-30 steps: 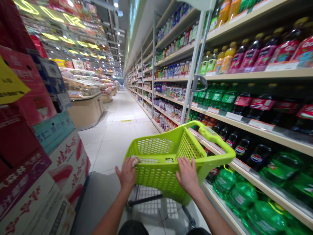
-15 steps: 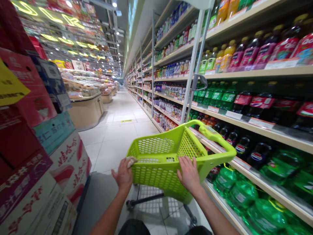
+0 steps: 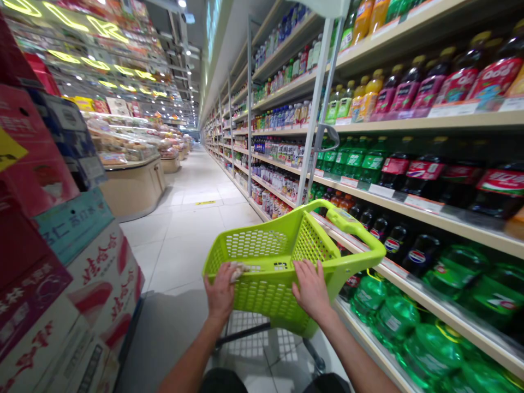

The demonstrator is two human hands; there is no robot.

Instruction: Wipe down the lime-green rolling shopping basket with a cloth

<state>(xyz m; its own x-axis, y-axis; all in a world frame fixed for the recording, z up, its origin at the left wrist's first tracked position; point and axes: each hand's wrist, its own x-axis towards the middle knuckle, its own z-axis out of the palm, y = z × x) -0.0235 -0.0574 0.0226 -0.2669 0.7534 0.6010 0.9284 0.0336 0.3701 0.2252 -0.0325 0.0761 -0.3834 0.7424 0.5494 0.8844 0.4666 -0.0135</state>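
A lime-green plastic shopping cart basket stands in front of me in a supermarket aisle, its handle swung toward the right shelves. My left hand presses a small crumpled whitish cloth against the basket's near rim, fingers closed on it. My right hand grips the near rim further right, with its fingers curled over the edge. The basket looks empty inside.
Shelves of soda and juice bottles run along the right, with green bottle packs at floor level. Stacked red and white cartons crowd the left. A tiled aisle stretches ahead past a rounded display counter.
My left hand slid with the cloth to the right along the basket's near rim. The view shifted slightly left; the right hand kept its hold.
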